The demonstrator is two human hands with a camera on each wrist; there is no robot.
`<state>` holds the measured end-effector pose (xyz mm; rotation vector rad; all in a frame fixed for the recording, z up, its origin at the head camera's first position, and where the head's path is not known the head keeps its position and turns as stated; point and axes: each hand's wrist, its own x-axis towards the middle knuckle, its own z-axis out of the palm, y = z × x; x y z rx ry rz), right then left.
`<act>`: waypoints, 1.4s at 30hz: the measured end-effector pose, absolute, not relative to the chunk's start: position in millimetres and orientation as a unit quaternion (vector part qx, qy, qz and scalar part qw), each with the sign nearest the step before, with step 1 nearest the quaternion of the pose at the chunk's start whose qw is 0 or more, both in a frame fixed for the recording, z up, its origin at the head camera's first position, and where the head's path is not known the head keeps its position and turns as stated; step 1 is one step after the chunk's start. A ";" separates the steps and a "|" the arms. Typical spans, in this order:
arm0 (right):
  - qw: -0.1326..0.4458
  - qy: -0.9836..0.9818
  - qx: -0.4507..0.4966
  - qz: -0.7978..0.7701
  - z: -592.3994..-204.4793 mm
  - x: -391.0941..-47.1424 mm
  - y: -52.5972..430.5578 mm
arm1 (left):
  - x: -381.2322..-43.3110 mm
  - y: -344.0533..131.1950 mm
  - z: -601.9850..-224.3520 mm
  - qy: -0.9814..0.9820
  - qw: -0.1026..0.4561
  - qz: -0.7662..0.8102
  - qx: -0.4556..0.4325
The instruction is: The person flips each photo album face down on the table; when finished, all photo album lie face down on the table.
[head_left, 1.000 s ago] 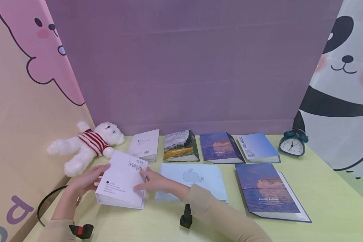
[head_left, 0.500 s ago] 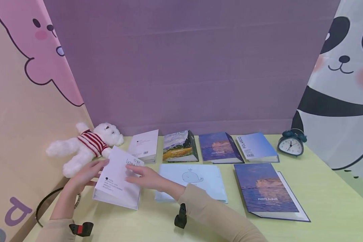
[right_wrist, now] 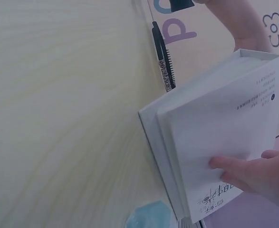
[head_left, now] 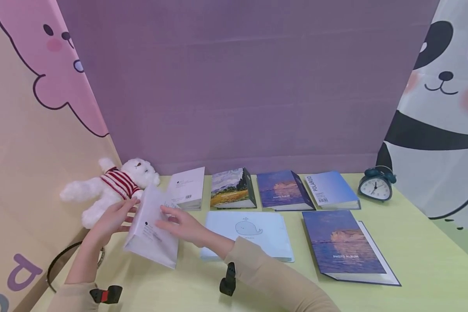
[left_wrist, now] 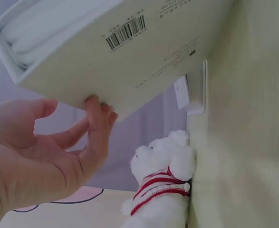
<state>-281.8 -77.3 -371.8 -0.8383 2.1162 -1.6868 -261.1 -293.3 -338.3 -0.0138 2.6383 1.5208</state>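
Observation:
A thick white photo album (head_left: pixel 150 242) is tilted over the left of the table, between my two hands. My left hand (head_left: pixel 113 220) is at its left side. In the left wrist view, bent fingertips (left_wrist: pixel 97 105) touch the back cover near its edge, below a barcode, and the thumb stays apart from them. My right hand (head_left: pixel 187 227) lies against the front cover with its fingers extended. The right wrist view shows those fingertips (right_wrist: pixel 217 162) on the white front cover (right_wrist: pixel 215 126), beside black lettering. Part of the left hand's fingers is hidden behind the album.
A plush bear (head_left: pixel 118 184) in a striped sweater lies behind my left hand. Several albums stand along the back, among them a white one (head_left: pixel 187 184). A whale-print album (head_left: pixel 253 240), a blue photo album (head_left: pixel 347 245) and an alarm clock (head_left: pixel 375 186) are to the right; a black headband (head_left: pixel 60 260) is left.
The white album has swung more upright, turning its front cover away to the right. My right hand has slid left from the album's right edge onto the front cover.

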 end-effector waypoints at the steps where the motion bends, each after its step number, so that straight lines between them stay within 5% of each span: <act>1: 0.164 0.730 -0.281 -0.601 -370.4 -281.5 -76.5 | -261.7 -292.3 -337.5 0.863 0.045 0.503 0.001; 8: 0.196 0.690 -0.220 -0.661 -361.6 -281.6 -68.6 | -261.0 -279.8 -333.0 0.841 0.034 0.538 0.040; 21: 0.227 0.674 -0.180 -0.680 -354.9 -289.8 -46.5 | -262.9 -261.7 -340.6 0.810 0.103 0.563 0.129; 28: 0.185 0.671 -0.178 -0.695 -357.3 -291.1 -29.9 | -269.6 -259.5 -349.6 0.824 0.139 0.524 0.166; 42: 0.168 0.718 -0.139 -0.661 -385.7 -290.5 -29.6 | -270.6 -258.6 -367.8 0.870 0.082 0.459 0.162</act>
